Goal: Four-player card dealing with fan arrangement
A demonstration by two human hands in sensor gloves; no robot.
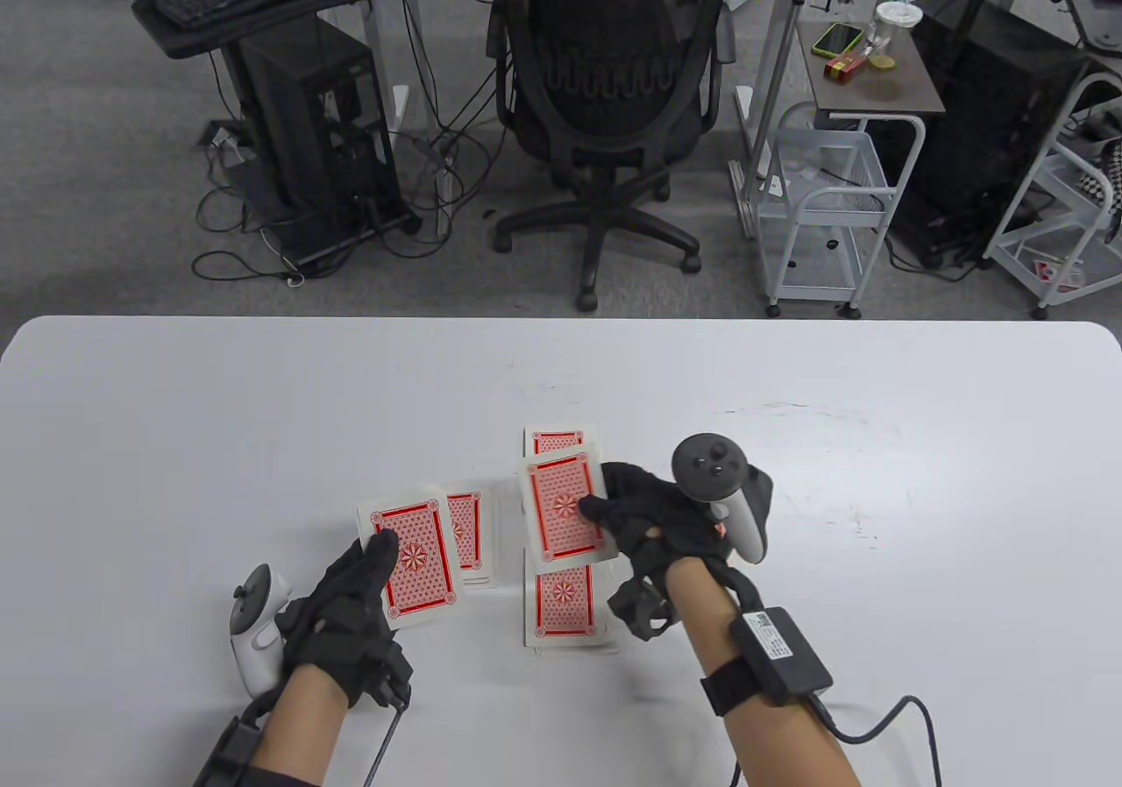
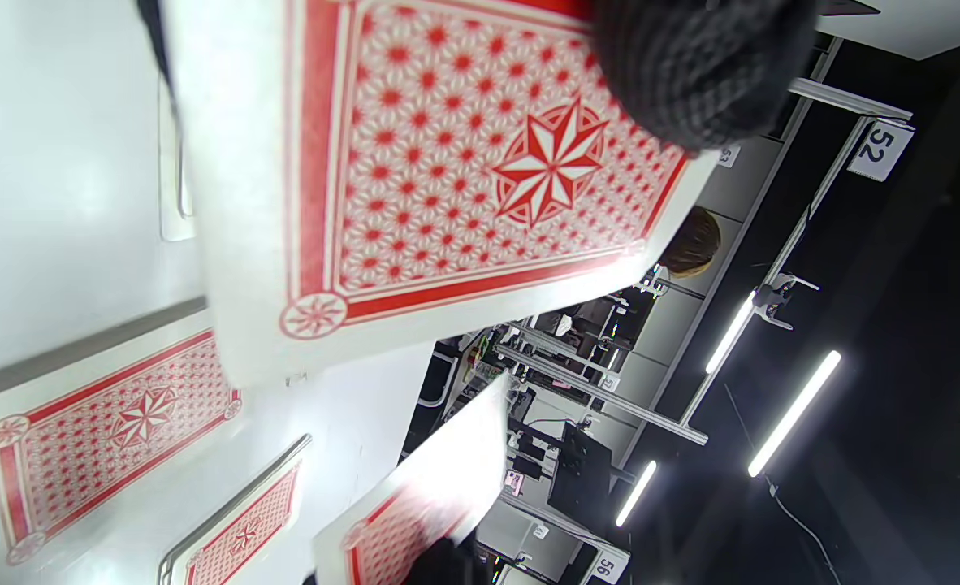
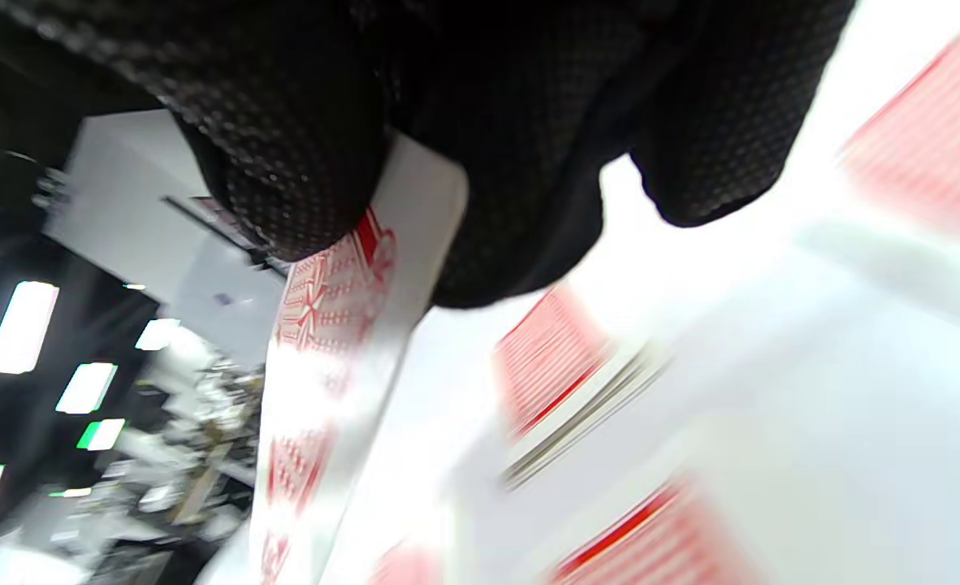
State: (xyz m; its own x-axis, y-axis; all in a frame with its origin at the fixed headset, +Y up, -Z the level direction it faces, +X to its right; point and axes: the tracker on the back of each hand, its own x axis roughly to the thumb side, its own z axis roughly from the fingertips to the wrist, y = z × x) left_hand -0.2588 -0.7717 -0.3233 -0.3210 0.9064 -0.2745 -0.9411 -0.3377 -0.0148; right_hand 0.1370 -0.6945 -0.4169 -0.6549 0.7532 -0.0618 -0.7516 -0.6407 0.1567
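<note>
My left hand (image 1: 364,585) holds the red-backed deck (image 1: 412,559) face down, thumb lying on its top card; the deck (image 2: 464,171) fills the left wrist view. A single red-backed card (image 1: 565,506) is pinched in my right hand (image 1: 627,515) and held above the table; the card (image 3: 326,341) shows edge-on under my fingers (image 3: 301,162). Three small piles lie face down on the white table (image 1: 219,436): one beside the deck (image 1: 467,537), one at the far side (image 1: 554,439), one nearest me (image 1: 565,607).
A black office chair (image 1: 609,95) stands beyond the table's far edge, with a computer stand (image 1: 307,95) to its left and a white cart (image 1: 828,200) to its right. A cable (image 1: 885,726) trails from my right wrist box across the table.
</note>
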